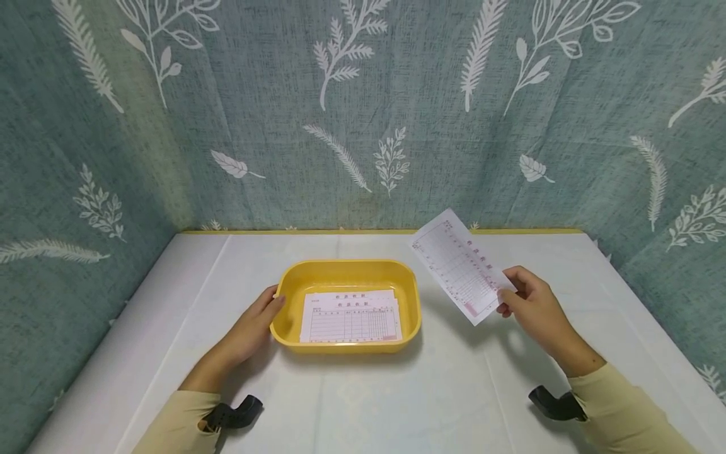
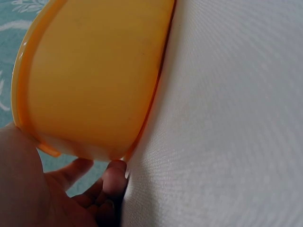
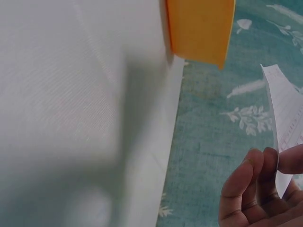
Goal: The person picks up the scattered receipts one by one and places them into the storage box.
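Observation:
A yellow plastic basin (image 1: 346, 268) sits on the white table, with printed receipt forms (image 1: 351, 321) lying inside it. My left hand (image 1: 249, 331) grips its left end, thumb over the rim and fingers against the outer wall; the left wrist view shows the fingertips low beside the basin (image 2: 94, 80). To the right of the basin, my right hand (image 1: 535, 309) pinches a receipt slip (image 1: 459, 265) by its lower right corner, between thumb and fingers. The slip is raised above the table and tilted. In the right wrist view the slip (image 3: 286, 104) bends slightly, seen nearly edge-on.
The white-covered table (image 1: 363, 403) ends at a yellow back edge (image 1: 261, 232). A green leaf-patterned cloth (image 1: 363, 157) stands behind it and along both sides. Black curved pieces (image 1: 232, 415) stick out from the sleeves at each wrist.

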The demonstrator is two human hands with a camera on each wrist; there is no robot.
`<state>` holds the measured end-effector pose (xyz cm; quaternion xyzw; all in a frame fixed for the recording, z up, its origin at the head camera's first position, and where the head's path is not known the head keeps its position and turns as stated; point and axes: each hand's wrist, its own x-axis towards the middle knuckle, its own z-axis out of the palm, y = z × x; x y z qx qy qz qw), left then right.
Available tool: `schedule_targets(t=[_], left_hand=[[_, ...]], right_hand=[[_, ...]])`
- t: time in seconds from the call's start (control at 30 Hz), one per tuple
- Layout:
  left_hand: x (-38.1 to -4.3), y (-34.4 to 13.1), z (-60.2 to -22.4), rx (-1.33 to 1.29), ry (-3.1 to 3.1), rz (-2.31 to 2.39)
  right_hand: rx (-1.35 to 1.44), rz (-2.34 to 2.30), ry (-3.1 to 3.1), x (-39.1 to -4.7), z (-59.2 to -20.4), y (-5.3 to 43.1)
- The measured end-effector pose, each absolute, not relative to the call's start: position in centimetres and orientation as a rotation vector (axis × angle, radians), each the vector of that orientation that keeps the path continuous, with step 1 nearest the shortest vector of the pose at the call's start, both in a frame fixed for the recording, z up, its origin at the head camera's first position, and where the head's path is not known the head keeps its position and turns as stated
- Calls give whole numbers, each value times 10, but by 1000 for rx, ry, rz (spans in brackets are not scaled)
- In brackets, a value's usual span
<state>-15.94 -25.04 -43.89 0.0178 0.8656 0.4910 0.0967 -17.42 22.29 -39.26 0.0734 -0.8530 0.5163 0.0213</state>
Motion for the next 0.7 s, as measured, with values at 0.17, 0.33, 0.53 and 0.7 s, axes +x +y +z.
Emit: schedule_targets(t=[0.17, 0.33, 0.53, 0.7], left_hand=[[-160, -251, -438, 69, 2584, 1456], [-160, -253, -443, 70, 2574, 1457], [-159, -254, -442, 72, 2575, 1468], [-160, -252, -442, 84, 2571, 1472]], right_hand=[[261, 1630, -2628, -174, -390, 215], [277, 1638, -2648, -172, -386, 208], [312, 1628, -2652, -172, -384, 205], [296, 1658, -2662, -169, -384, 202]])
